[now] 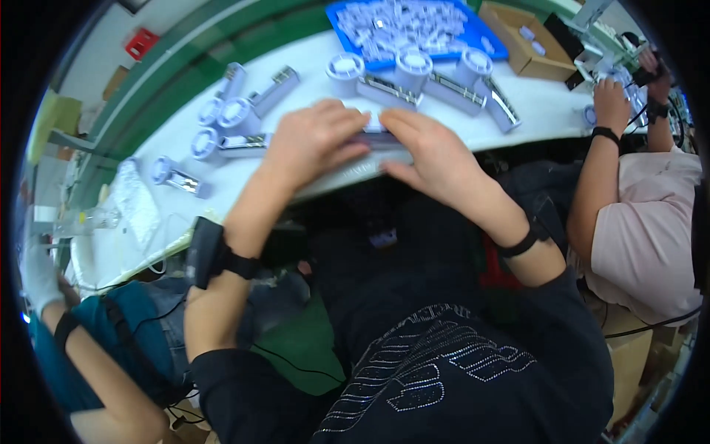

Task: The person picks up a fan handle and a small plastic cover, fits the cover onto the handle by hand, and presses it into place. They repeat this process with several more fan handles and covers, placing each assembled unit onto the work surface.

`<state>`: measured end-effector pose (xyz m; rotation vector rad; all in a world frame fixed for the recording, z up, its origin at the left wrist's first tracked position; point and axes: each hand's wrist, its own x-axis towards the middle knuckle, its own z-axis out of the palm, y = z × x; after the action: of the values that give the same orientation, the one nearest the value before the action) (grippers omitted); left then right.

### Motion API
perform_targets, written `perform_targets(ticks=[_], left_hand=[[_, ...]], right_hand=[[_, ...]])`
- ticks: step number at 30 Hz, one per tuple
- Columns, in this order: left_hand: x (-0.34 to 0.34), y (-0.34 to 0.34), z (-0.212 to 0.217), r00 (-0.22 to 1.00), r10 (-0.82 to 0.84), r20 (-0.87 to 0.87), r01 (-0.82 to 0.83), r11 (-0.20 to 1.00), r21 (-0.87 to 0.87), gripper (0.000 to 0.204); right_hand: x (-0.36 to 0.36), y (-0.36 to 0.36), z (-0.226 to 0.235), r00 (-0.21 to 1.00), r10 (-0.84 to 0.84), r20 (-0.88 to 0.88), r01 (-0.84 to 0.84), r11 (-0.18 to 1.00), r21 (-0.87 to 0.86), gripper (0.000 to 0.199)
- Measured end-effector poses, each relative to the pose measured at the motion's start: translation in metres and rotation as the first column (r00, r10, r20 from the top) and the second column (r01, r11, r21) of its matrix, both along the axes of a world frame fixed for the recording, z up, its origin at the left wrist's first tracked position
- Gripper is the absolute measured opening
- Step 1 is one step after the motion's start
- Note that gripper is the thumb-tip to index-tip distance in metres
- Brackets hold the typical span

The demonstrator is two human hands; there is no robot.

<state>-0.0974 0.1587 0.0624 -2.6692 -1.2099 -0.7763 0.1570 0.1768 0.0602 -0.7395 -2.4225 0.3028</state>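
Between my two hands is a long pale plastic housing (376, 129), mostly hidden by the fingers, close to the near edge of the table. My left hand (314, 140) has its fingers curled over one end, and my right hand (442, 157) grips the other with its thumb below. Just beyond them lie several similar pale units, each with a round head and an oblong body, such as one unit (388, 92) behind my fingers. Another such unit (245, 145) is beside my left wrist, its inner parts showing.
A blue tray (342, 46) heaped with small pale parts stands at the far side, with a cardboard box (543, 64) to its right. Co-workers sit close on both sides; one hand (611, 103) works at the right. A clear plastic bag (134, 203) lies at the left.
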Motion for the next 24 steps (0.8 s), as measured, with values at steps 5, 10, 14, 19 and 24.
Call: perform_targets(ticks=[5, 10, 14, 19, 24], left_hand=[[0.022, -0.070, 0.048, 0.939, -0.099, -0.328, 0.263, 0.822, 0.505, 0.028], [0.030, -0.120, 0.035, 0.987, 0.117, -0.112, 0.022, 0.588, 0.809, 0.050], [0.076, -0.149, 0.022, 0.078, 0.401, 0.913, 0.249, 0.878, -0.408, 0.075], [0.078, -0.139, 0.010, 0.085, 0.216, 0.973, 0.676, 0.705, -0.216, 0.074], [0.071, -0.139, -0.001, 0.289, 0.191, 0.938, 0.655, 0.675, -0.340, 0.069]], right_hand=[[0.025, -0.027, 0.047, 0.991, 0.114, -0.070, -0.133, 0.879, -0.458, 0.053], [0.038, -0.083, 0.067, 0.965, 0.135, -0.224, -0.255, 0.680, -0.688, 0.060], [0.035, -0.113, 0.061, 0.905, 0.025, -0.424, -0.377, 0.510, -0.774, 0.058], [0.018, -0.125, 0.047, 0.893, 0.029, -0.450, -0.428, 0.370, -0.825, 0.051], [0.016, -0.122, 0.021, 0.919, 0.074, -0.387, -0.374, 0.467, -0.801, 0.055]])
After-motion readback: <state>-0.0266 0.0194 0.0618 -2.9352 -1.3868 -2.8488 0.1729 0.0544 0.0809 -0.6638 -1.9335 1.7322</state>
